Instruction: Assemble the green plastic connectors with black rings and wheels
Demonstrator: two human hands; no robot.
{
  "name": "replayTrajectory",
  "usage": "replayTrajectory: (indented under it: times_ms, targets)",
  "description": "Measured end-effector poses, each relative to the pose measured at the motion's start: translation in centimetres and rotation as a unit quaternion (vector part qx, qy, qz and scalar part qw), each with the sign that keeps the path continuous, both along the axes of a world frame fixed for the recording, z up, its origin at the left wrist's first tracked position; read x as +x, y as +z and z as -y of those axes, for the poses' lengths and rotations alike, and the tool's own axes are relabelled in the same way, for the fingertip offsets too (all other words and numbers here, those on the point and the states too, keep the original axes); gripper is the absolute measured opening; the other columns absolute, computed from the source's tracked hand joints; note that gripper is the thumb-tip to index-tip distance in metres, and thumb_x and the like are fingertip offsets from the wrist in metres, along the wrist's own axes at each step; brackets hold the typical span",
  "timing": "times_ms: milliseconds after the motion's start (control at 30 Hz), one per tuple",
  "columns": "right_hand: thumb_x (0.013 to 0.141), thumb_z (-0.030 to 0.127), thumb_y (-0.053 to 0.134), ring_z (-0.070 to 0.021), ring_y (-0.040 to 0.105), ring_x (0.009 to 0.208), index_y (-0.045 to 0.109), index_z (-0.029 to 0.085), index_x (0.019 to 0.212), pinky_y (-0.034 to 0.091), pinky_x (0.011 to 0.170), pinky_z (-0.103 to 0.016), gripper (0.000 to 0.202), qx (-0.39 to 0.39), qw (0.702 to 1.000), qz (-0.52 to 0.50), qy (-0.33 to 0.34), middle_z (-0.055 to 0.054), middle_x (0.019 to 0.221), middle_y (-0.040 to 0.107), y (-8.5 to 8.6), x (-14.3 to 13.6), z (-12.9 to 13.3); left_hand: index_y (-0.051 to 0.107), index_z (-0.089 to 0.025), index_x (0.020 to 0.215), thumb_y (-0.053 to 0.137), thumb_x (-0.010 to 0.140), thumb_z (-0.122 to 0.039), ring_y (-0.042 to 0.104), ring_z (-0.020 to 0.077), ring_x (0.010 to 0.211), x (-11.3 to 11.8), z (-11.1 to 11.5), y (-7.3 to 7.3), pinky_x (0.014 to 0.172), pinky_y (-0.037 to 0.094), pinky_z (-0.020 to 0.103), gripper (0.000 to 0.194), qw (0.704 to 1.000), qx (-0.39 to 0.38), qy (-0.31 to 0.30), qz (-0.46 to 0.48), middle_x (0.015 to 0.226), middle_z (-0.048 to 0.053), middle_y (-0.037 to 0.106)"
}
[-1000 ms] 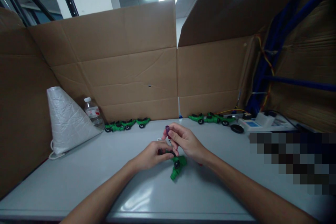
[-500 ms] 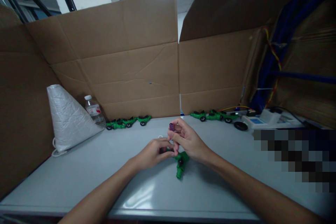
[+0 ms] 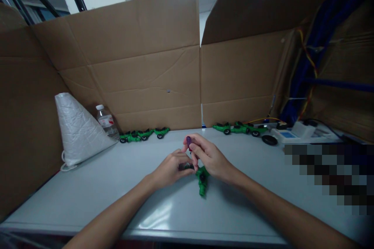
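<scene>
Near the middle of the grey table [image 3: 117, 186], a green toy with black parts [image 3: 202, 182] is held low by my left hand [image 3: 172, 169], whose fingers close on its far left end. My right hand [image 3: 209, 157] pinches a small dark purple piece [image 3: 189, 140] between thumb and fingers, just above the toy. The fingertips of both hands are close together, and they hide part of the toy.
Green toy vehicles stand along the cardboard wall [image 3: 146, 78], at back left [image 3: 136, 136] and back right [image 3: 241, 128]. Far left are a silvery bag [image 3: 82, 132] and a plastic bottle [image 3: 106, 121]. A power strip [image 3: 300, 134] and black ring [image 3: 269, 140] lie at the right.
The purple piece has tilted and turned in my right fingers, moving slightly left. My left hand stays at the toy. The whole view has shifted slightly.
</scene>
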State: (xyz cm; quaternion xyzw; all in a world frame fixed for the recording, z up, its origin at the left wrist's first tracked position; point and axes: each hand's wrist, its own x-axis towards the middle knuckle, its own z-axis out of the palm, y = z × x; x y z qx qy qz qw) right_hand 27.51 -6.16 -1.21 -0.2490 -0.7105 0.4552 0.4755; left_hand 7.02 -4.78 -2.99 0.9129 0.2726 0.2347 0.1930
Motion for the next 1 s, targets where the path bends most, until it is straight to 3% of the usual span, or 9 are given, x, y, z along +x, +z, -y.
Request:
replayTrajectory:
  times_ms: [100,300,433,700,800,900,1000]
  targets:
    - [0.109,0.049,0.045,-0.0146,0.058,0.051,0.057,0.022,0.114,0.048,0.053,-0.026,0.030,0.010,1.000,0.008,-0.014,0.006,0.062,0.058,0.2,0.1,0.0,0.071,-0.018,0.094,0.071,0.100,-0.035,0.065,0.0176,0.091,0.2,0.1,0.1,0.111,0.040,0.036,0.018,1.000,-0.002,-0.005,0.014,0.092,0.001,0.074]
    - [0.109,0.043,0.048,-0.0124,0.059,0.056,0.058,0.021,0.110,0.050,0.057,-0.026,0.024,0.049,0.998,0.008,-0.034,0.002,0.078,0.064,0.2,0.1,-0.1,0.070,-0.019,0.097,0.074,0.097,-0.036,0.062,0.0192,0.091,0.1,0.0,0.0,0.102,0.044,0.035,0.017,1.000,0.004,0.011,-0.006,0.090,0.002,0.072]
    - [0.104,0.041,0.060,-0.0117,0.060,0.052,0.055,0.023,0.105,0.050,0.051,-0.024,0.019,0.029,0.998,-0.027,-0.041,0.005,0.077,0.062,-0.3,-0.1,-0.4,0.070,-0.019,0.098,0.073,0.097,-0.035,0.060,0.0215,0.097,0.1,0.2,0.2,0.096,0.046,0.034,0.016,1.000,0.003,0.017,-0.016,0.095,0.004,0.072]
    - [0.097,0.042,0.071,-0.0080,0.053,0.044,0.047,0.025,0.095,0.044,0.038,-0.019,0.029,-0.011,0.996,-0.075,-0.053,0.009,0.073,0.053,-0.8,-0.8,-1.0,0.071,-0.020,0.106,0.072,0.099,-0.034,0.062,0.0239,0.110,0.4,0.4,0.4,0.100,0.046,0.036,0.017,1.000,-0.016,0.005,-0.011,0.108,0.007,0.073]
    - [0.098,0.041,0.069,-0.0064,0.051,0.044,0.053,0.025,0.108,0.041,0.038,-0.018,0.025,-0.011,0.996,-0.071,-0.046,0.008,0.077,0.052,-0.4,-0.4,-0.9,0.073,-0.020,0.112,0.071,0.100,-0.035,0.063,0.0237,0.109,0.4,0.4,0.4,0.099,0.047,0.036,0.019,1.000,-0.021,0.004,-0.008,0.110,0.007,0.074]
    - [0.101,0.040,0.065,-0.0041,0.051,0.046,0.055,0.029,0.132,0.040,0.038,-0.016,0.034,-0.008,0.998,-0.052,-0.028,0.004,0.093,0.056,0.1,0.0,-0.7,0.073,-0.021,0.116,0.070,0.100,-0.035,0.064,0.0237,0.110,0.5,0.4,0.4,0.100,0.047,0.037,0.021,1.000,-0.022,-0.006,-0.002,0.114,0.008,0.076]
    - [0.103,0.041,0.060,-0.0020,0.048,0.047,0.058,0.030,0.136,0.038,0.039,-0.016,0.035,-0.012,0.999,-0.044,-0.003,-0.001,0.109,0.062,0.5,0.2,-0.5,0.074,-0.020,0.117,0.069,0.101,-0.033,0.065,0.0229,0.111,0.5,0.3,0.4,0.102,0.047,0.037,0.020,0.999,-0.033,-0.014,-0.003,0.115,0.008,0.076]
